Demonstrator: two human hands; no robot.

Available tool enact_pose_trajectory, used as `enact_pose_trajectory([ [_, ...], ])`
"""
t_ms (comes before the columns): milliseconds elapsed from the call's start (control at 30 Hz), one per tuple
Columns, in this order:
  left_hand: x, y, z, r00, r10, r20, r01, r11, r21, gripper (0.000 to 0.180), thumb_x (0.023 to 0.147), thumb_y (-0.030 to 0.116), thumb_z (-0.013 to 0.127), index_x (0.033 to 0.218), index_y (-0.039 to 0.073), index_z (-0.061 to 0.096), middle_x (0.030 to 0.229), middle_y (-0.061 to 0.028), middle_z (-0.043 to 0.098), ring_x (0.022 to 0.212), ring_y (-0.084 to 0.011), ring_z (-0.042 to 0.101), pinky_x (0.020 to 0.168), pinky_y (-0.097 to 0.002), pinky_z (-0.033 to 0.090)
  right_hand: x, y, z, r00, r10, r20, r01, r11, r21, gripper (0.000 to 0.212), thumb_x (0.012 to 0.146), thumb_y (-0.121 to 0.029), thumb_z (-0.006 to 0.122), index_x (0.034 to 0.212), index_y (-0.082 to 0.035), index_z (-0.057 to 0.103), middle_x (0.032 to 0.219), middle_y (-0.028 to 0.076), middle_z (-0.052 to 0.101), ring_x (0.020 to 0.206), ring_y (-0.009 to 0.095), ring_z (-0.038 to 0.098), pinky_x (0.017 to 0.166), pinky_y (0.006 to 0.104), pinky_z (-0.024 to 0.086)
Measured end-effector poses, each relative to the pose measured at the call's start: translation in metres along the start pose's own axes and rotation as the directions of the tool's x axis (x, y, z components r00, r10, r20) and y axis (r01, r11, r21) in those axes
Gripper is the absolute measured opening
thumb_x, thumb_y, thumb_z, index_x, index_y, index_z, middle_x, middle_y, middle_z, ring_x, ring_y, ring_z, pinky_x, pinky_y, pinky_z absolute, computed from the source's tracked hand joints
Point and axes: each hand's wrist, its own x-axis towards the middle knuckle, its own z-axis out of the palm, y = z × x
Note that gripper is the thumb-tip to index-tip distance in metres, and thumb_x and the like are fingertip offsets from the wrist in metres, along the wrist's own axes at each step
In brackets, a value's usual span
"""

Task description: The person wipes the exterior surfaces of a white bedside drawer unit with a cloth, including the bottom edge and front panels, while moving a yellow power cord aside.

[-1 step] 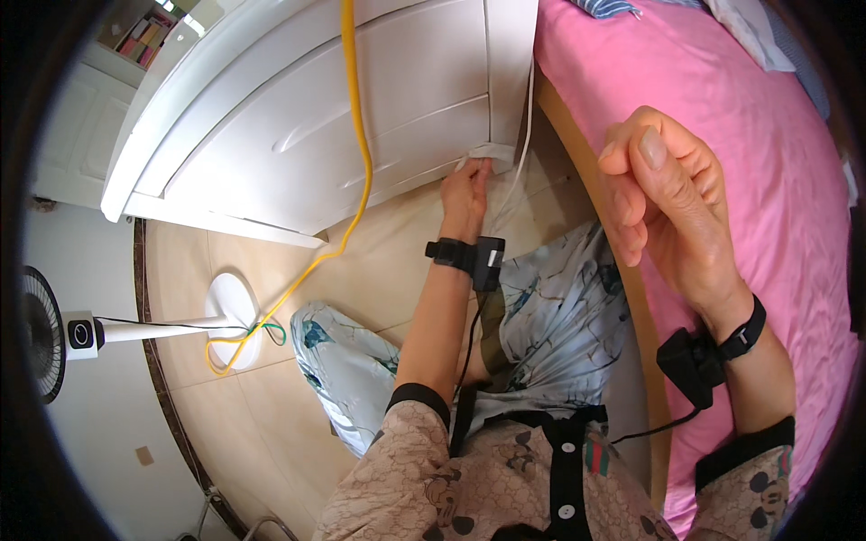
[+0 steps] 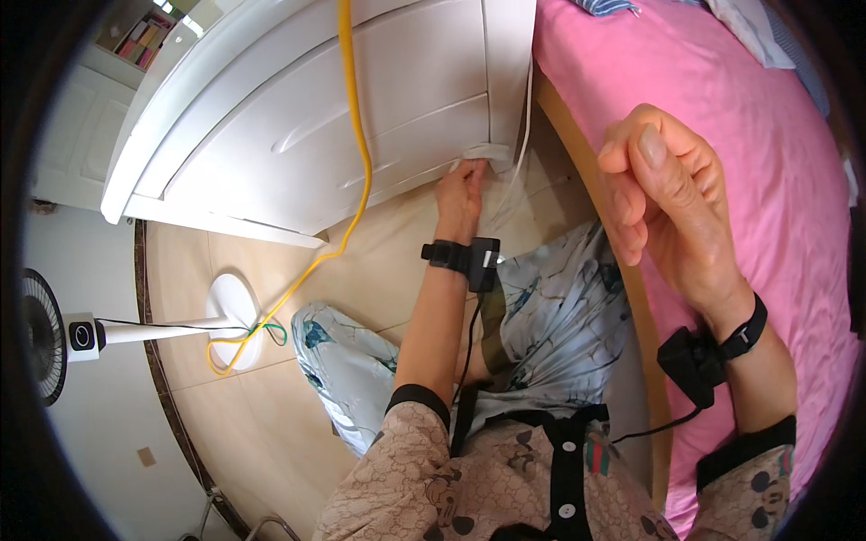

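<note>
My left hand (image 2: 462, 197) stretches down to the bottom corner of a white panelled cabinet (image 2: 361, 117). Its fingers pinch a small white piece (image 2: 483, 151) at that corner. Just right of the hand a thin white cable (image 2: 525, 126) hangs down the cabinet's edge. Close to the camera, my right hand (image 2: 667, 203) is raised over the pink bed (image 2: 758, 135). Its fingers are curled in against the thumb, and nothing shows in it. Both wrists carry black bands with small black units. My knees, in pale patterned trousers (image 2: 550, 307), lie between the two arms.
A yellow cable (image 2: 359, 135) runs down the cabinet front to the round white base (image 2: 236, 311) of a standing fan (image 2: 41, 335) at the left. The floor is beige tile. A wooden bed frame edge (image 2: 577, 153) borders the pink cover.
</note>
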Motion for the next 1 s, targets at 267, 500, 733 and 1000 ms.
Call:
enact_pose_trajectory([
  [267,-0.029,0.053,-0.003,0.965,-0.122,-0.232,0.022,0.92,-0.391,0.014,0.086,-0.005,0.048,0.093,-0.011,0.058,0.098,-0.0119,0.059,0.091,-0.0194,0.059,0.086,-0.0229,0.05,-0.001,-0.004,0.0,0.999,0.031,-0.014,-0.031,1.0,-0.006,0.03,0.097,-0.027,0.038,0.088,-0.003,0.052,0.06,-0.002,0.044,0.043,0.003,0.037,0.038,0.0165,0.034],
  [500,-0.038,0.013,0.038,0.914,0.297,0.276,-0.355,0.26,0.898,0.017,0.087,0.013,0.055,0.091,-0.003,0.061,0.084,-0.0178,0.064,0.077,-0.028,0.061,0.071,-0.032,0.049,0.001,0.003,-0.002,1.0,-0.005,0.006,0.005,1.0,-0.019,0.03,0.098,-0.027,0.037,0.086,-0.003,0.051,0.061,-0.001,0.044,0.043,0.003,0.036,0.038,0.0167,0.034],
  [733,-0.047,0.031,0.033,0.899,0.288,0.329,-0.42,0.359,0.833,0.022,0.088,0.019,0.055,0.089,-0.002,0.061,0.077,-0.0207,0.062,0.072,-0.0291,0.061,0.066,-0.0346,0.047,-0.003,0.001,-0.004,1.0,-0.024,-0.011,0.023,1.0,-0.015,0.029,0.098,-0.026,0.036,0.086,-0.003,0.05,0.061,-0.001,0.044,0.043,0.003,0.036,0.038,0.0169,0.034],
  [1000,-0.063,0.062,-0.01,0.91,0.405,0.086,-0.218,0.291,0.932,0.026,0.089,0.021,0.055,0.094,-0.005,0.06,0.083,-0.0198,0.063,0.079,-0.0249,0.062,0.068,-0.0319,0.047,-0.002,0.001,-0.009,1.0,0.012,-0.014,-0.013,1.0,-0.027,0.029,0.098,-0.026,0.037,0.088,-0.003,0.052,0.061,-0.002,0.045,0.043,0.004,0.037,0.039,0.0173,0.034],
])
